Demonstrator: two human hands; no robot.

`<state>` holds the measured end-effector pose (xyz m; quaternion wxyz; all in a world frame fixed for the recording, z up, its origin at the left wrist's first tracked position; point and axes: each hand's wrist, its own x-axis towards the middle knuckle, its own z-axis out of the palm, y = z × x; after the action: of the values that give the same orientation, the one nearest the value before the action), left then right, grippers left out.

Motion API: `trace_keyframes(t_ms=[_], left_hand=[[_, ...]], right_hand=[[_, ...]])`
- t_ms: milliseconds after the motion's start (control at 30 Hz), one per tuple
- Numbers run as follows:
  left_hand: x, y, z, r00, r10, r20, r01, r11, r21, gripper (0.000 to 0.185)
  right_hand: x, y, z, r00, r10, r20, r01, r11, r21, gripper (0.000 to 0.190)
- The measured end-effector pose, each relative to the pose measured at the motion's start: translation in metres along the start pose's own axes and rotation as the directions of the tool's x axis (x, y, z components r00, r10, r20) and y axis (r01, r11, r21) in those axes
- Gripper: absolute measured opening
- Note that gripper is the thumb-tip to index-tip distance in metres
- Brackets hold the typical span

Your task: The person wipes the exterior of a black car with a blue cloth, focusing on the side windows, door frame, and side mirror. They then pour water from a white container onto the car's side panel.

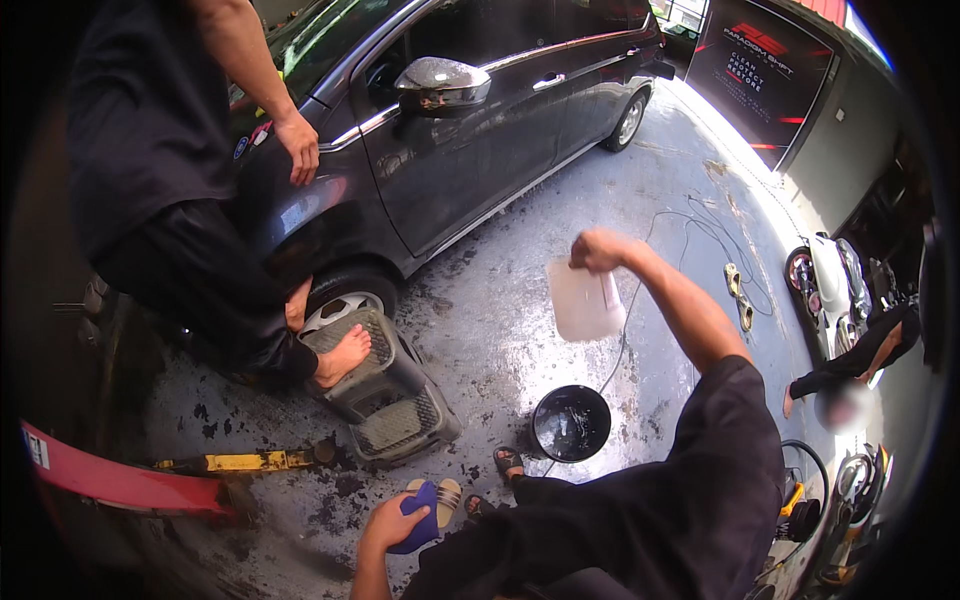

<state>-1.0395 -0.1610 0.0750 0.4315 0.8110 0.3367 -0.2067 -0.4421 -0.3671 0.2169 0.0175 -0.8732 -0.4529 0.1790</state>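
Observation:
My right hand point(598, 250), arm stretched forward, grips the top of a translucent pale plastic jug point(587, 301), which is slightly blurred. Below the jug, a black bucket point(572, 424) stands on the floor, its inside shiny and dark. Low in the picture, my left hand point(397, 520) holds a folded blue cloth point(420, 523) between thumb and fingers. Beyond my hands is a dark, wet-looking car point(480, 150) with a chrome side mirror point(442, 84). A co-worker's hand point(298, 148) hangs beside the car's front fender.
The co-worker's bare foot point(346, 355) rests on a grey two-step stool point(405, 420) by the front wheel. Sandals point(448, 501) lie near my feet. A yellow metal arm point(259, 460) reaches across the floor at left. A thin hose point(694, 225), shoes, a motorcycle point(831, 292) and another person are right.

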Motion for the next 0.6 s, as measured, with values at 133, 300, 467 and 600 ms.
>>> trace_keyframes(t_ms=[133, 300, 467, 600], left_hand=[[-0.01, -0.002, 0.014, 0.998, -0.027, -0.059, 0.023, 0.997, -0.067, 0.058], [-0.021, -0.008, 0.03, 0.993, -0.051, -0.103, 0.043, 0.996, -0.077, 0.06], [-0.028, -0.022, 0.038, 0.999, -0.051, -0.005, 0.051, 0.997, -0.064, 0.062], [-0.028, -0.035, 0.038, 0.992, -0.062, 0.113, 0.06, 0.998, 0.027, 0.061]], right_hand=[[0.067, -0.044, -0.178, 0.981, -0.08, -0.179, 0.075, 0.997, -0.033, 0.031], [0.065, -0.099, -0.237, 0.96, -0.125, -0.251, 0.084, 0.982, -0.168, 0.034], [0.021, -0.101, -0.117, 0.977, -0.093, -0.193, 0.034, 0.956, -0.291, 0.054], [-0.02, -0.049, 0.075, 0.995, 0.054, 0.086, -0.054, 0.999, 0.0, 0.037]])
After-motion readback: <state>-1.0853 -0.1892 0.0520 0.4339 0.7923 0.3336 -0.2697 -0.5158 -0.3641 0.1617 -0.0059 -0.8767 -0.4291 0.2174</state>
